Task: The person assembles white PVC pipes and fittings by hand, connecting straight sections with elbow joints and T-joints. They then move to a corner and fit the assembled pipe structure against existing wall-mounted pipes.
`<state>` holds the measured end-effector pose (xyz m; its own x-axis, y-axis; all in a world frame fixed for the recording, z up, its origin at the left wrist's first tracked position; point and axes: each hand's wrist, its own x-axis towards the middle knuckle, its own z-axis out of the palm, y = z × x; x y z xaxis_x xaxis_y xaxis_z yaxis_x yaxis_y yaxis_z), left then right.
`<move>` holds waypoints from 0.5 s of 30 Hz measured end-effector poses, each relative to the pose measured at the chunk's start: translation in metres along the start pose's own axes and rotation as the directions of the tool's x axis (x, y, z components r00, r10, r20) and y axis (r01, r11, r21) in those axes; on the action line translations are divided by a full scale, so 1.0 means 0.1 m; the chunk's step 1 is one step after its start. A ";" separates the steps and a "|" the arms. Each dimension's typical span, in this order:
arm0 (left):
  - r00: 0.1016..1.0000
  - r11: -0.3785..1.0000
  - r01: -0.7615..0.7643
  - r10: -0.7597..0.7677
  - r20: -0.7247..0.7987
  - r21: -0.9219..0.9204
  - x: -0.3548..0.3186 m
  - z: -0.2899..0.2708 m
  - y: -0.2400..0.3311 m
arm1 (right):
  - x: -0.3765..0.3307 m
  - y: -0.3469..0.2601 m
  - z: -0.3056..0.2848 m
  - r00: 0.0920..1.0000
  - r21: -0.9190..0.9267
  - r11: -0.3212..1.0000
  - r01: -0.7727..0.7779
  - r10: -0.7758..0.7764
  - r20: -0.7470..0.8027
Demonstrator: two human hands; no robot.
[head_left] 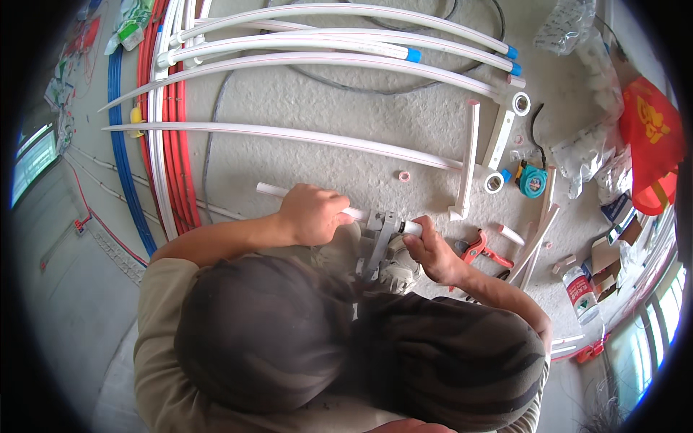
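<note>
My left hand (314, 213) is wrapped around a white plastic pipe (271, 190), whose free end sticks out to the left. The other end meets a grey metal pipe-welding tool (380, 244) standing between my knees. On the tool's right side, my right hand (435, 252) grips a short white pipe piece (413, 228), its fingers closed around it and partly hidden. The two white pieces line up on opposite sides of the tool head. My shoe (401, 268) is beside the tool's lower part.
Long white pipes (317, 136), some with blue end caps, lie across the concrete floor ahead. Red pipe cutters (482, 250), a teal tape measure (532, 181) and a water bottle (580, 294) are at right. Red floor pipes (173, 144) and blue ones (119, 144) run along the left.
</note>
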<state>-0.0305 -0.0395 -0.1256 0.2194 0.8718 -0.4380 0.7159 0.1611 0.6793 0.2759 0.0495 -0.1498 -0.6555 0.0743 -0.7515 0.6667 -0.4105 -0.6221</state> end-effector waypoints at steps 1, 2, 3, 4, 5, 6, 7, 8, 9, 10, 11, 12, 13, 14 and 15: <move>1.000 1.000 -0.001 0.001 0.002 -0.003 0.00 0.01 -0.01 | 0.00 0.00 0.00 1.000 0.000 1.000 0.007 -0.007 0.004; 1.000 1.000 -0.002 0.002 0.003 -0.006 0.01 0.02 -0.01 | 0.00 -0.02 -0.01 1.000 -0.001 1.000 0.013 -0.013 0.007; 1.000 1.000 -0.001 0.001 0.001 -0.010 0.01 0.02 -0.01 | 0.00 -0.04 -0.02 1.000 -0.005 1.000 0.020 -0.020 0.014; 1.000 1.000 -0.001 0.001 0.000 -0.013 0.01 0.03 0.00 | 0.00 -0.06 -0.03 0.999 0.000 1.000 0.005 -0.005 0.034; 1.000 1.000 0.001 -0.001 -0.003 -0.017 0.01 0.03 0.01 | 0.01 -0.08 -0.05 0.999 0.005 1.000 -0.009 0.009 0.053; 1.000 1.000 0.000 0.000 0.003 -0.015 0.01 0.03 0.01 | 0.01 -0.09 -0.06 0.997 0.012 1.000 -0.022 0.021 0.068; 1.000 1.000 0.000 0.000 0.008 -0.014 0.02 0.03 0.01 | 0.01 -0.11 -0.07 0.996 0.027 0.999 -0.044 0.041 0.078; 1.000 1.000 0.000 0.000 0.014 -0.012 0.02 0.03 0.02 | 0.02 -0.12 -0.07 0.994 0.043 0.997 -0.065 0.061 0.089; 1.000 1.000 0.002 -0.002 0.021 -0.011 0.03 0.02 0.02 | 0.02 -0.13 -0.08 0.992 0.056 0.995 -0.087 0.081 0.101; 1.000 1.000 0.003 -0.003 0.027 -0.009 0.04 0.01 0.04 | 0.03 -0.09 -0.06 0.994 0.088 0.994 -0.062 0.054 0.094; 0.999 1.000 0.004 -0.004 0.034 -0.007 0.04 0.00 0.04 | 0.03 -0.03 -0.03 0.996 0.120 0.992 -0.037 0.027 0.086; 0.999 1.000 0.014 -0.014 0.051 -0.004 0.05 -0.01 0.05 | 0.04 -0.06 -0.03 0.997 0.154 0.988 -0.010 -0.002 0.077; 0.997 1.000 0.022 -0.022 0.067 -0.001 0.06 -0.01 0.05 | 0.03 -0.09 -0.04 0.997 0.110 0.994 -0.023 0.015 0.075; 0.996 1.000 0.030 -0.030 0.084 0.002 0.07 -0.02 0.06 | 0.01 -0.13 -0.05 0.997 0.066 0.997 -0.036 0.031 0.070; 0.995 0.999 0.041 -0.040 0.094 0.001 0.08 -0.03 0.07 | 0.01 -0.18 -0.05 0.997 0.022 0.999 -0.049 0.047 0.065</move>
<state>-0.0257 -0.0301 -0.1231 0.2517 0.8171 -0.5187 0.7247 0.1961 0.6606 0.2651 0.0620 -0.1403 -0.6449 -0.0045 -0.7642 0.6898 -0.4338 -0.5796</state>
